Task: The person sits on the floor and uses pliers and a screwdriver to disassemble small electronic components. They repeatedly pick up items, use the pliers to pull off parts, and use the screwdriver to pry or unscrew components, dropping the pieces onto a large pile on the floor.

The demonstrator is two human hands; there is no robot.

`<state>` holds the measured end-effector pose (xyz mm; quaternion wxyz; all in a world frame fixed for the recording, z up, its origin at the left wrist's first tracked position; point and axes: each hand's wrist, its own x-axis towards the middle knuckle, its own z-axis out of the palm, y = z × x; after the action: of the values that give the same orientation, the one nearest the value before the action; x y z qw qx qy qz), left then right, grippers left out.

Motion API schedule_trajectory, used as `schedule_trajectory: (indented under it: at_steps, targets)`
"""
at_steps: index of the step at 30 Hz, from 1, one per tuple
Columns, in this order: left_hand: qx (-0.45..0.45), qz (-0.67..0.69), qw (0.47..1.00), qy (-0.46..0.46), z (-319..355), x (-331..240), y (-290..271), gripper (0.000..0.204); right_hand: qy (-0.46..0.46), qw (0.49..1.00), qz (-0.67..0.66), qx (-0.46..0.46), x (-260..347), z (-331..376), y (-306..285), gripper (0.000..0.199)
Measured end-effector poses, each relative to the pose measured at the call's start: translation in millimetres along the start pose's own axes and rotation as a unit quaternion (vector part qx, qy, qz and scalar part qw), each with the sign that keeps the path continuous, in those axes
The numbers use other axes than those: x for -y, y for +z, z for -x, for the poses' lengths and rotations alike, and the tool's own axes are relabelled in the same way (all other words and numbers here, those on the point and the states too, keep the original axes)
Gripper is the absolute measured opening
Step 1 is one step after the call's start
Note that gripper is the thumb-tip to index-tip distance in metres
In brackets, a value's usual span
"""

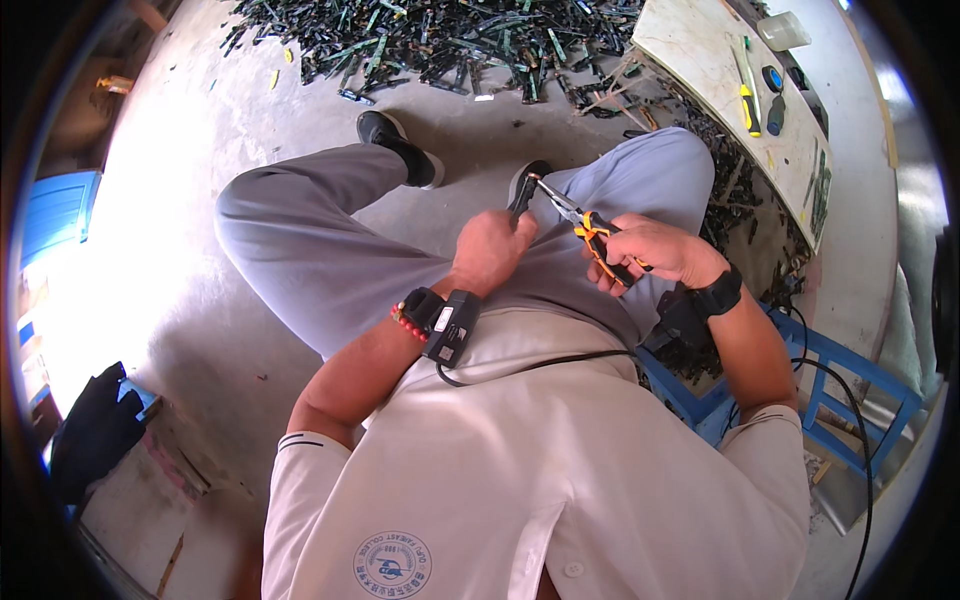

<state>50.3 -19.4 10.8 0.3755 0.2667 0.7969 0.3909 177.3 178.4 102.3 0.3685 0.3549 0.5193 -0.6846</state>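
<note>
Above my lap, my left hand [492, 248] is closed around a small dark elongated part [521, 200], whose far end points up and away from me. My right hand [645, 252] grips the orange-and-black handles of long-nose pliers [597, 232]. The metal jaws of the pliers reach left to the tip of the dark part, close to a small copper-coloured bit there. Whether the jaws are clamped on that bit is too small to tell. My fingers hide the lower end of the dark part.
A big heap of dark and green narrow pieces [430, 40] covers the floor ahead. On the pale board [700, 45] at right lie a yellow-handled screwdriver [750, 110], a dark-handled tool [776, 115] and a blue-black roll [772, 79]. A blue frame [840, 350] and a black cable [866, 440] are beside me.
</note>
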Motion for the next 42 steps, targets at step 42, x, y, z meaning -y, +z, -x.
schedule_trajectory:
  at_steps: [42]
  targets:
    - [0.010,0.163,0.985,-0.053,2.3,13.4,1.1,0.050,-0.211,0.751,0.534,-0.326,-13.5,-22.0,26.6,0.022]
